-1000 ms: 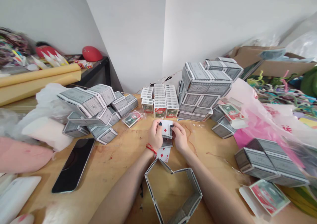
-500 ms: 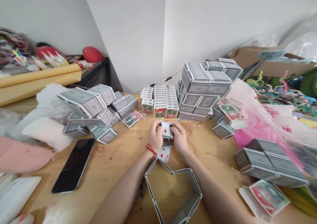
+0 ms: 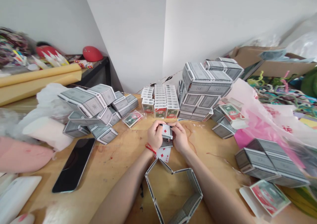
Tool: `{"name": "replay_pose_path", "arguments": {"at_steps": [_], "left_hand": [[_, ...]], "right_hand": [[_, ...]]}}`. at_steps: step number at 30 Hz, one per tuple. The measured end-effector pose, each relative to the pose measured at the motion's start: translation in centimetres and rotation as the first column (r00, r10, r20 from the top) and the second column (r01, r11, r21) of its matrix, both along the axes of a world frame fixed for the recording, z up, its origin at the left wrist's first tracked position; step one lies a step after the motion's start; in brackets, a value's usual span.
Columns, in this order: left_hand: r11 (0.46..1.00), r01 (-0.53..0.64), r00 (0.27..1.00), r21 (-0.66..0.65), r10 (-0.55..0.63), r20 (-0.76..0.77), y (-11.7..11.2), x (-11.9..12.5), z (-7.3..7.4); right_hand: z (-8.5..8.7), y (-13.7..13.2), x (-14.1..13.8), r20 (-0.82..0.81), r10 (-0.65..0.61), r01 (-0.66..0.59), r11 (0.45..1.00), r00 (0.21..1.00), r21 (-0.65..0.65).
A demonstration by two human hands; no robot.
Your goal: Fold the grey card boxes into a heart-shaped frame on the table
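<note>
Between both hands is a playing card (image 3: 166, 130), face up with a red diamond showing and a folded, patterned edge toward me. My left hand (image 3: 156, 134) is closed on its left side, thumb on top. My right hand (image 3: 179, 135) pinches the right side, its fingertips at the far edge. Directly below lie another grey-backed card, partly hidden, and a loose diamond card (image 3: 163, 154) face up on the table. Closer to me, between my forearms, stands a heart-shaped ring of folded cards (image 3: 195, 187).
Stacked grey card blocks stand at left (image 3: 86, 101) and right (image 3: 205, 85). Rows of card boxes (image 3: 160, 101) fill the back centre. A black phone (image 3: 74, 164) lies at left. An opened card box (image 3: 268, 197) and a long card block (image 3: 269, 163) are at right.
The card in my hands tilts slightly, and my fingers have shifted along its far edge. Everything else stays in place.
</note>
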State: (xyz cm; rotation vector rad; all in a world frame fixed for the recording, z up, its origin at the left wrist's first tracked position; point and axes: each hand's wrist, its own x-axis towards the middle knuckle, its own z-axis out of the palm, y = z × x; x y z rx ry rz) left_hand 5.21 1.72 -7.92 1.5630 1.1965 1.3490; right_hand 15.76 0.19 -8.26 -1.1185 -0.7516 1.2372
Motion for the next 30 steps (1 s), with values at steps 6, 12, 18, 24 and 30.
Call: {"name": "replay_pose_path", "arguments": {"at_steps": [6,12,18,24,30], "left_hand": [[0.999,-0.044,0.999,0.027,0.044,0.011,0.1,-0.4,0.0],[0.997,-0.033,0.999,0.066,0.035,-0.021,0.5,-0.9,-0.3],[0.985,0.001,0.995,0.17,0.015,-0.094,0.6,-1.1,0.0],[0.98,0.04,0.994,0.193,-0.019,-0.11,0.4,-1.3,0.4],[0.99,0.071,0.996,0.125,-0.078,0.053,0.3,-1.3,0.1]], "right_hand": [[0.4,-0.3,0.0,-0.162,0.123,-0.129,0.991,0.979,-0.027],[0.7,-0.1,0.2,-0.229,0.152,-0.177,0.98,0.961,-0.092],[0.5,0.1,1.1,-0.346,0.328,-0.373,0.925,0.879,-0.069],[0.0,0.2,2.7,-0.443,0.456,-0.537,0.841,0.772,-0.069],[0.1,0.0,2.7,-0.366,0.495,-0.539,0.842,0.788,-0.021]]}}
